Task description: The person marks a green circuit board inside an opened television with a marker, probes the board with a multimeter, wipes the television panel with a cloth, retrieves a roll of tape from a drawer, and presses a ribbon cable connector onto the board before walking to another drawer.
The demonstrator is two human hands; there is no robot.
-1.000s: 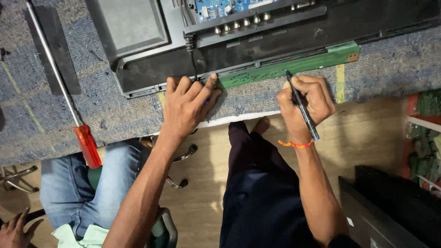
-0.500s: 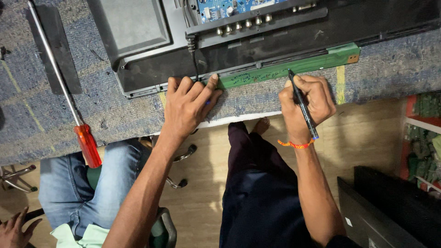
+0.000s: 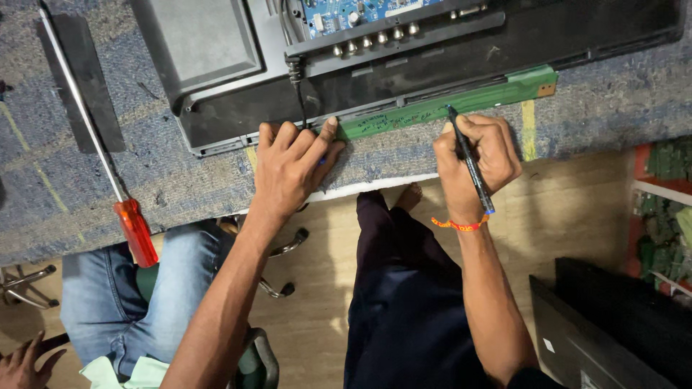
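A long narrow green circuit board (image 3: 461,101) lies along the front edge of an opened black flat-screen set (image 3: 360,65) on a carpet-covered bench. My left hand (image 3: 292,162) lies flat with its fingertips pressing the board's left end. In my right hand (image 3: 479,155) is a black pen (image 3: 470,160), its tip touching the green board near the middle. An orange band circles my right wrist.
A long screwdriver with a red handle (image 3: 135,230) lies on the bench at the left, beside a black strip (image 3: 85,79). A blue circuit board (image 3: 346,11) shows inside the set. Another person in jeans (image 3: 108,302) sits at lower left. Black casings (image 3: 620,324) stand at lower right.
The pen tip has shifted slightly along the green board. My left hand keeps its place on the board's left end.
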